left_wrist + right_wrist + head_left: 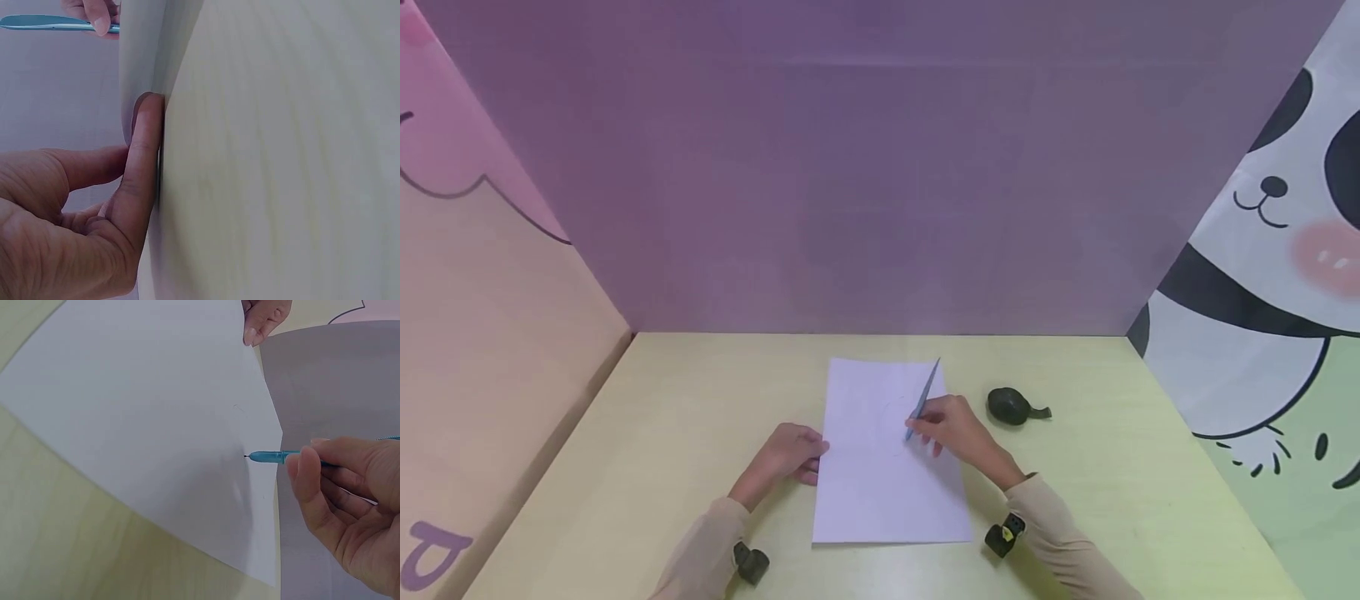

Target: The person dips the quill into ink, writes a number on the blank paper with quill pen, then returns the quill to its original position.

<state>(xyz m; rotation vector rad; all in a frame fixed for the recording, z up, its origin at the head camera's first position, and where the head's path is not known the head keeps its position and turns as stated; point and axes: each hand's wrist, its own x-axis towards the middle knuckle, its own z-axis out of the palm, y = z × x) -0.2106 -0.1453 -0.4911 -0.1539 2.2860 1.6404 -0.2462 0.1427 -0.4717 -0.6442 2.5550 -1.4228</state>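
Note:
A white sheet of paper [880, 492] lies on the table, long side pointing away from me. My left hand [790, 452] pinches its left edge; in the left wrist view the thumb [100, 167] is on the paper's upper side and a finger [145, 144] is underneath, lifting that edge slightly. My right hand [957, 429] holds a blue-teal pen [928, 387] slanted over the sheet's upper half. In the right wrist view the pen's dark tip [245, 456] is at the paper surface; whether it touches I cannot tell. Faint thin marks [238, 407] show on the paper.
A black rounded object [1009, 406] with a short curved tail lies right of the paper. The pale wood-look table [662, 417] meets a purple back panel [880, 183]. Printed panels stand left and right, a panda [1273, 187] on the right one.

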